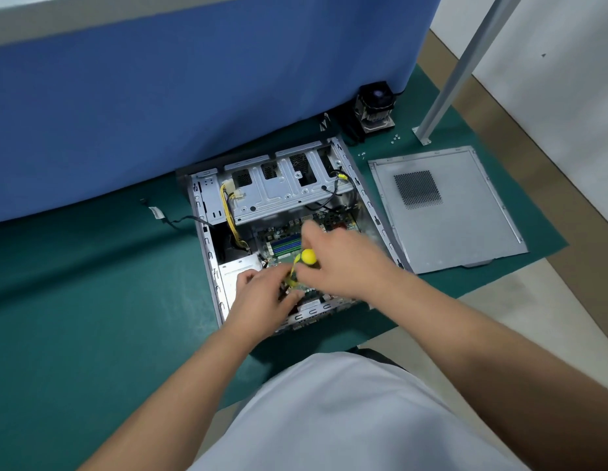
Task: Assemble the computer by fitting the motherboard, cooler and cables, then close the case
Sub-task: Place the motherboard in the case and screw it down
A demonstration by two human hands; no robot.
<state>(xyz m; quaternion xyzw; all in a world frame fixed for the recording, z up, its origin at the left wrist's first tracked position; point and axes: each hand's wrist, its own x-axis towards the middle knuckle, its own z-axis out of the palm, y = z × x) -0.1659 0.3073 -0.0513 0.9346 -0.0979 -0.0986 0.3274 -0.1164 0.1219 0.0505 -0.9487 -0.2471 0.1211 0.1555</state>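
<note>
Green motherboard (289,239) lies flat in our open grey steel case (207,253). Right hand (336,263) grips the yellow-handled screwdriver (304,261), shaft slanting down-left; left hand (265,297) pinches near its tip.

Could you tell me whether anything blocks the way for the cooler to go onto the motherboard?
Yes: both hands, left hand and right hand, work a yellow screwdriver over the motherboard. The cooler stands outside the case on the mat.
</note>
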